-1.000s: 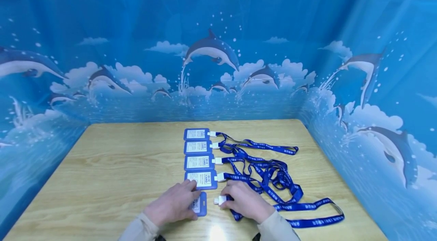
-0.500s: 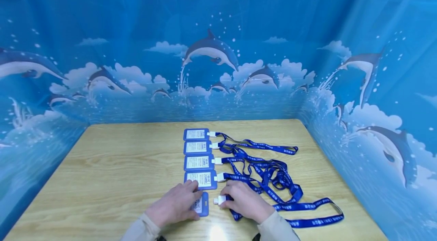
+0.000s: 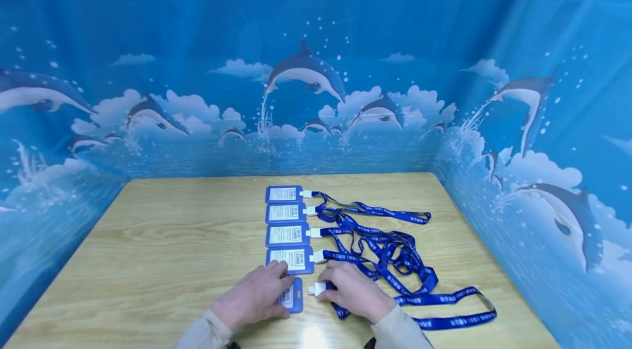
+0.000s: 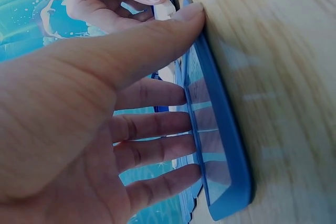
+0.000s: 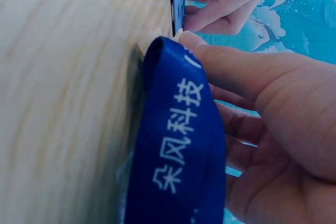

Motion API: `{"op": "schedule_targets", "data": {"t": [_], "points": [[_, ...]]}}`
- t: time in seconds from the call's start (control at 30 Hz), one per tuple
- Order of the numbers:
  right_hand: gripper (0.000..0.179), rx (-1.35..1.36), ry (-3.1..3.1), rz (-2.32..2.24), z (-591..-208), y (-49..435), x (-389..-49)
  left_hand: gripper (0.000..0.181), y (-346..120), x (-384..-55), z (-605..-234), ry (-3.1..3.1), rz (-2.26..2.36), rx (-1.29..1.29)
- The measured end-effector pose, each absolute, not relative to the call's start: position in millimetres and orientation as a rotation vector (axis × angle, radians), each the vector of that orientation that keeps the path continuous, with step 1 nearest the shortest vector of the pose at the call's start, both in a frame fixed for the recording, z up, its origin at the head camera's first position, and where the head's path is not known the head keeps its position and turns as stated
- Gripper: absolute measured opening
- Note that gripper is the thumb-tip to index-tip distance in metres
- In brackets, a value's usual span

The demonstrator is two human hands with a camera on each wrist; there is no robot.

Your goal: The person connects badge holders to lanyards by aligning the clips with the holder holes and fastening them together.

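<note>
Flat on the table lies a blue ID badge holder [image 3: 296, 295], the nearest of a column of several. My left hand [image 3: 257, 294] holds it by its long edges, thumb on the near side and fingers on the far side; the palm covers its left part. In the left wrist view the fingertips touch the holder's frame [image 4: 226, 145]. My right hand [image 3: 356, 290] pinches the white clip [image 3: 320, 289] of a blue lanyard [image 5: 178, 140] between thumb and fingers. The clip's tip is just right of the holder's slotted end, with a small gap between them.
Above it, several badge holders [image 3: 286, 234] line up, each joined to a white clip and a blue lanyard. Their straps [image 3: 395, 250] tangle to the right. One lanyard loop [image 3: 459, 322] reaches toward the table's right edge. A dolphin-print curtain [image 3: 316, 135] surrounds the wooden table [image 3: 163, 250].
My left hand has slid the badge holder slightly right, toward the clip. The right hand has stayed nearly still, still pinching the lanyard clip.
</note>
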State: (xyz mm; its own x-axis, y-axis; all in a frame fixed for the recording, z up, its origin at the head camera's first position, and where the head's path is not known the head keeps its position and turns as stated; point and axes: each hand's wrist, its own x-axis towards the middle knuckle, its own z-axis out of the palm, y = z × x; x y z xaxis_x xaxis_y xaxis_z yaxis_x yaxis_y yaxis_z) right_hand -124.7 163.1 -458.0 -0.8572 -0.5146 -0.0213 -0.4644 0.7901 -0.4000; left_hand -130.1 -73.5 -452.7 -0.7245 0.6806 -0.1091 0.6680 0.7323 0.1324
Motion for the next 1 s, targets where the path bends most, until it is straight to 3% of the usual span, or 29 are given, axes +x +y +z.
{"op": "schedule_targets", "data": {"t": [1.0], "points": [[0.031, -0.839, 2.840, -0.560, -459.8, 163.2, -126.0, 0.072, -69.6, -126.9, -458.1, 2.821, 0.115, 1.160]]}}
